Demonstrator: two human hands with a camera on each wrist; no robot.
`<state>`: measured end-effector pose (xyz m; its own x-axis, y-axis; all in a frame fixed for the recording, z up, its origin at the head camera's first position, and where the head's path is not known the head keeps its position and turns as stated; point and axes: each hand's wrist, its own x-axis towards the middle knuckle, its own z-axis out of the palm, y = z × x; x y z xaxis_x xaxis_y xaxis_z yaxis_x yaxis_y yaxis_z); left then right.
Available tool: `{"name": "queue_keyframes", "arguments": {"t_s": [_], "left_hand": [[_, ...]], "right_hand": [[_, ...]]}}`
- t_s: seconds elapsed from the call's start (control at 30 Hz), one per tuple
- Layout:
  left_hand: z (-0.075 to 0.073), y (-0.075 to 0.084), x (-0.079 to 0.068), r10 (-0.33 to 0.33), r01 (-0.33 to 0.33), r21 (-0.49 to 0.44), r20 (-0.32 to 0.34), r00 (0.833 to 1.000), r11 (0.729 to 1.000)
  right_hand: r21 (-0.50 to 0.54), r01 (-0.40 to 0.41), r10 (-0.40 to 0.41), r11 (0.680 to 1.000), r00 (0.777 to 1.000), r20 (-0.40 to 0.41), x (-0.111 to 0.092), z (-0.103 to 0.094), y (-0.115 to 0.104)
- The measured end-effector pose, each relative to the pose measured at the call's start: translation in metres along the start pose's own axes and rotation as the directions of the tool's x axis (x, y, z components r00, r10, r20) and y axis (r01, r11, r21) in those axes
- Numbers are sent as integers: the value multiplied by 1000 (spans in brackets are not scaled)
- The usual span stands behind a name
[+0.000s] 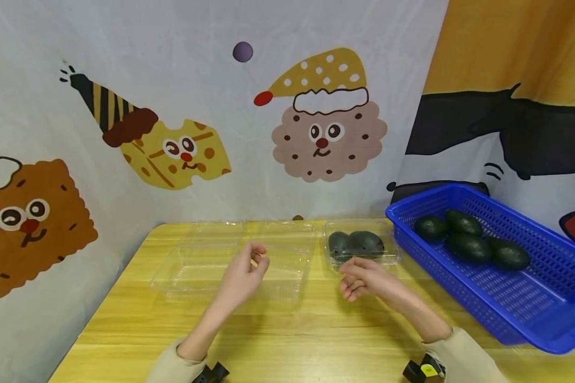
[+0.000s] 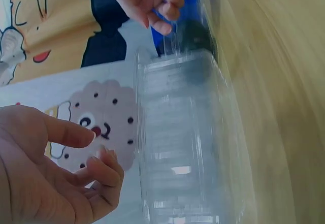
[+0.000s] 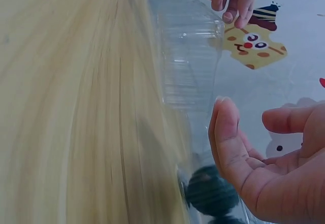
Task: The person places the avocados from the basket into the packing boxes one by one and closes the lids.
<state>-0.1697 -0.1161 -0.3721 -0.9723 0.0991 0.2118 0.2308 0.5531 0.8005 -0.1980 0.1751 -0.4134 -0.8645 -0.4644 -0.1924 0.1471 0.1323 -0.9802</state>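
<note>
My left hand (image 1: 243, 270) hovers over the near part of a clear plastic container (image 1: 201, 266), its fingers loosely bent and holding nothing. In the left wrist view, a gap shows between its thumb and fingers (image 2: 104, 176). To the right, my right hand (image 1: 371, 279) hangs relaxed, just in front of a smaller clear plastic box (image 1: 390, 258). Nothing lies between its thumb and fingers in the right wrist view. Inside that box sit two dark green avocados (image 1: 367, 244), seen through the plastic. The larger container has its hinged lid raised at the back.
A blue plastic basket (image 1: 465, 298) stands at the right, angled along the table, with several avocados (image 1: 468, 248) in its far half. The wooden table (image 1: 287, 346) ends at a cartoon-printed cloth (image 1: 249, 197) behind the containers.
</note>
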Motion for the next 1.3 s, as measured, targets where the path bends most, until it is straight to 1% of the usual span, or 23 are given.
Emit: {"name": "queue_keyframes", "arguments": {"t_s": [0.1,0.23,0.43,0.67,0.77,0.97,1.07,1.3], "left_hand": [[-9,-5,1,-16,17,57,-23,1000,998],[-19,-9,2,-32,36,128,-36,999,991],[-31,-19,4,-70,71,207,-13,997,976],[-42,-26,5,-106,99,264,13,994,959],[-45,-30,7,-135,120,280,33,990,952],[-45,-36,11,-157,128,311,68,985,942],[-45,-37,11,-182,147,299,93,979,943],[-45,-35,9,-220,168,326,131,967,930]], "right_hand": [[6,-9,9,1000,1000,0,4,6,0],[19,-14,13,1000,1000,16,9,13,-1],[19,-8,7,1000,999,54,16,22,-3],[32,-5,3,999,998,57,26,33,-5],[33,-6,3,999,998,69,31,38,-4],[13,13,-14,1000,996,89,38,47,1],[3,28,-29,1000,996,90,39,48,4],[31,32,-33,999,999,39,38,50,7]]}}
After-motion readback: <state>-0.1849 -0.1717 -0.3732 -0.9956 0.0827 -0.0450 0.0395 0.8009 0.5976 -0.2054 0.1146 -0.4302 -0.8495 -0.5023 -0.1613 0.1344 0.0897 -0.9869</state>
